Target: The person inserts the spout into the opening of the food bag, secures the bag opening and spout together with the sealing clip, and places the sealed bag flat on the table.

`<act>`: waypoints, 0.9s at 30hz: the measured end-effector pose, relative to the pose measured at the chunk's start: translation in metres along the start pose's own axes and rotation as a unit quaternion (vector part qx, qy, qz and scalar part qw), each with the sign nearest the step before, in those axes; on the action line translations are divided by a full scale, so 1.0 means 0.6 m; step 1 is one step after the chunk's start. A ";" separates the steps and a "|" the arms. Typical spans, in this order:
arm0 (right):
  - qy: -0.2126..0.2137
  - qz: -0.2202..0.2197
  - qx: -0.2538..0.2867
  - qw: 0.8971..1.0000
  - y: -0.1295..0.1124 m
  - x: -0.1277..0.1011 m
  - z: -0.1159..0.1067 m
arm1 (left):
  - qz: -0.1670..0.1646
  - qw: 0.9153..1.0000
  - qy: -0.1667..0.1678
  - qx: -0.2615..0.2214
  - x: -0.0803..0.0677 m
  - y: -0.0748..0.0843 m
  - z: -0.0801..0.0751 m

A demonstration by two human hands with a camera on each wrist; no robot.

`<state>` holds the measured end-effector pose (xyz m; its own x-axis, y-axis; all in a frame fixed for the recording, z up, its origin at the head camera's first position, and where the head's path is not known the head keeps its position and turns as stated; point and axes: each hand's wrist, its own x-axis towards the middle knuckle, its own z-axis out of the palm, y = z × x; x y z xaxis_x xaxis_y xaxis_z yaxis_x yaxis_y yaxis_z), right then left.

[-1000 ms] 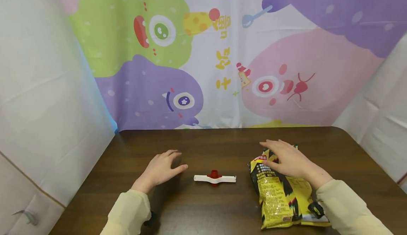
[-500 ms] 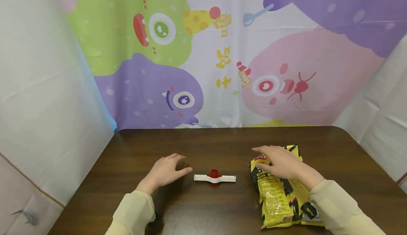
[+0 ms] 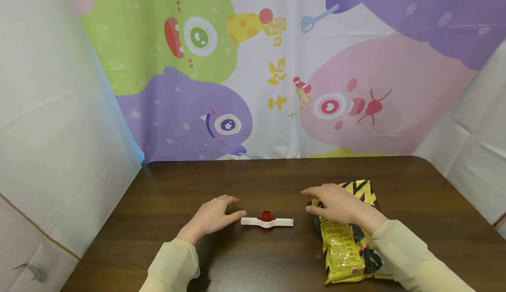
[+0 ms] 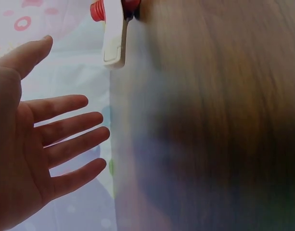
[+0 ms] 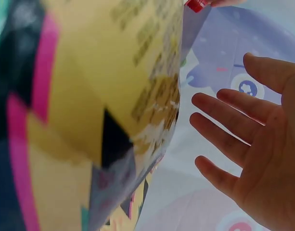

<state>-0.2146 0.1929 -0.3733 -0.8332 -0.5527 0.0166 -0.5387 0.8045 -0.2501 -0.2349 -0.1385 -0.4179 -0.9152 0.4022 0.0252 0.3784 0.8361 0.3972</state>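
A white bag clip (image 3: 282, 222) with a red pour spout (image 3: 266, 215) at its middle lies on the brown table. Just left of it is my left hand (image 3: 211, 217), thumb near the clip's end, fingers spread and holding nothing. In the left wrist view the clip (image 4: 114, 36) appears beyond that thumb, slightly apart. My right hand (image 3: 336, 204) hovers over the upper left part of a yellow and black snack bag (image 3: 341, 252), its fingers loosely extended. The bag (image 5: 89, 96) fills much of the right wrist view, apart from the fingers (image 5: 219, 134).
The wooden table (image 3: 253, 178) reaches back to a hanging cloth (image 3: 272, 129) printed with cartoon monsters. White fabric walls (image 3: 59, 129) stand on both sides. The snack bag takes up the table's right front.
Both hands have moved inward toward the clip, the left one rightward and the right one leftward across the bag. The clip and bag stay where they were.
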 end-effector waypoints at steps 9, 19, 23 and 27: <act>-0.012 -0.029 -0.014 0.999 -0.011 0.015 0.017 | 0.017 0.999 -0.029 -0.031 0.000 0.004 0.006; -0.048 -0.032 -0.013 0.998 -0.037 0.033 0.032 | 0.052 0.997 -0.042 -0.046 0.007 0.012 0.021; -0.058 -0.032 -0.019 0.998 -0.044 0.040 0.038 | 0.059 0.996 -0.046 -0.050 0.009 0.018 0.027; -0.079 -0.032 -0.026 0.996 -0.050 0.047 0.046 | 0.064 0.995 -0.052 -0.055 0.011 0.021 0.032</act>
<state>-0.2184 0.1470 -0.3919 -0.7688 -0.6274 -0.1235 -0.5994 0.7744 -0.2025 -0.2334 -0.1185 -0.4304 -0.8394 0.5434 -0.0102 0.4678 0.7319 0.4954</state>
